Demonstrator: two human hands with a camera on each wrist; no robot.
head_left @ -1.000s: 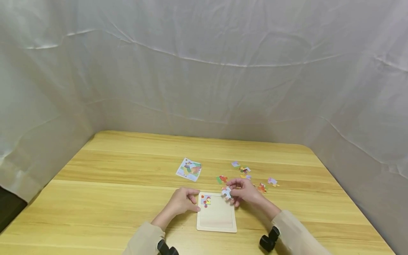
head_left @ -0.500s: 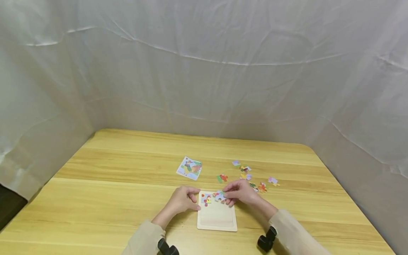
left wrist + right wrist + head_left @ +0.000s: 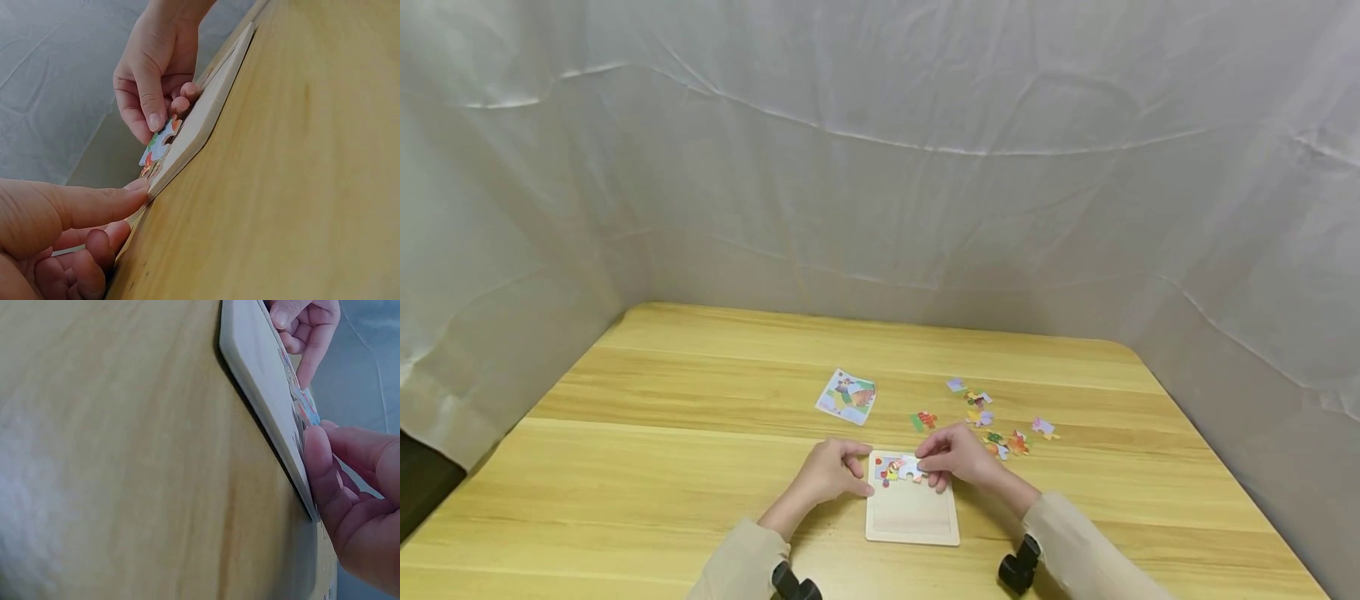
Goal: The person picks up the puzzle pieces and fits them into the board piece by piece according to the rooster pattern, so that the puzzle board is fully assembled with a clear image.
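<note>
A pale wooden puzzle tray lies on the table in front of the person. The left hand holds it by the upper left side, thumb on the left edge and forefinger near the corner. Several joined-looking printed areas fill that corner of the tray. Between thumb and forefinger, the right hand pinches a light-blue jigsaw piece at the tray's top edge, beside the printed corner. In the left wrist view this piece appears slightly tilted, and whether it lies flat in the tray cannot be told.
A picture card lies beyond the tray to the left. Loose jigsaw pieces are scattered behind and right of the tray, including a lilac one and a red-green one. A grey curtain encloses the wooden table.
The right hand has brought the jigsaw piece leftward over the tray, turned it, and lowered it next to the printed corner. The left hand has stayed at the tray's edge.
</note>
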